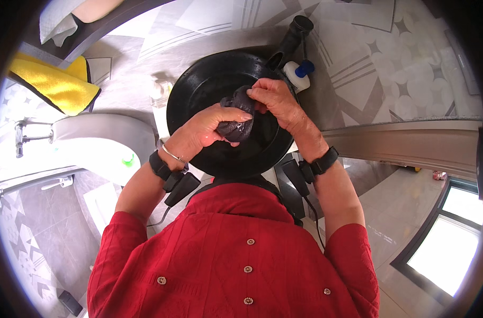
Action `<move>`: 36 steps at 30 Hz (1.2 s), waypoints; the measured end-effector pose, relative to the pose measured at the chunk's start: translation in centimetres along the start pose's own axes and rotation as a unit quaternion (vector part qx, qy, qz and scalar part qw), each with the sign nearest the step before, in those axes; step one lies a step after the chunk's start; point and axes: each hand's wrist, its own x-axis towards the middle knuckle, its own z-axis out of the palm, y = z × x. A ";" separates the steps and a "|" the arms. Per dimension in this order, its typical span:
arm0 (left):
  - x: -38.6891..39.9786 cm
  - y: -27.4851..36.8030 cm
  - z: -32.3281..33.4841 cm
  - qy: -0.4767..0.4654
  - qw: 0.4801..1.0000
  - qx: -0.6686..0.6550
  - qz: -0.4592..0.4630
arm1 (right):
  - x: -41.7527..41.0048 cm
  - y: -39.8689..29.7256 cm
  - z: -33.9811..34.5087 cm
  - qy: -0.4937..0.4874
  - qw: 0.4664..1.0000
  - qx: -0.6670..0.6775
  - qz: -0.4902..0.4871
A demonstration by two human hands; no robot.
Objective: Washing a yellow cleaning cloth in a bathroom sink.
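Over a round black basin point(209, 159), both hands hold a wet, dark grey, bunched-up cloth point(239, 129). My left hand point(209, 123) supports it from the left, thumb across its front and fingers beneath. With thumb and fingertips, my right hand point(275, 97) pinches the cloth's upper right edge. Skin and cloth shine with water. Behind the basin, up and to the right of the hands, stands a black faucet point(289, 39); whether water runs from it cannot be told. A white bottle with a blue top point(298, 75) stands beside the basin, under the faucet.
A clear container with a white top point(160, 89) stands left of the basin. Farther left are a white toilet point(106, 123) and a yellow cloth with dark edging point(62, 87) hanging under a dark shelf point(94, 24). A wall edge point(400, 139) lies to the right.
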 end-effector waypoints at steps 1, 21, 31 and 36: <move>0.0 -0.3 -0.4 -0.002 1.000 -0.029 0.010 | 0.0 0.7 0.3 -0.001 1.000 0.000 -0.001; -0.9 -0.9 2.3 0.026 0.998 -0.001 -0.049 | 1.0 0.4 2.9 -0.040 0.996 0.022 -0.073; 1.8 -2.3 3.1 0.334 0.729 0.586 0.115 | 4.1 3.5 4.1 0.177 0.927 -0.315 -0.103; 1.2 -1.2 2.4 0.317 0.739 0.585 0.105 | 3.5 3.0 4.9 0.207 0.932 -0.287 -0.071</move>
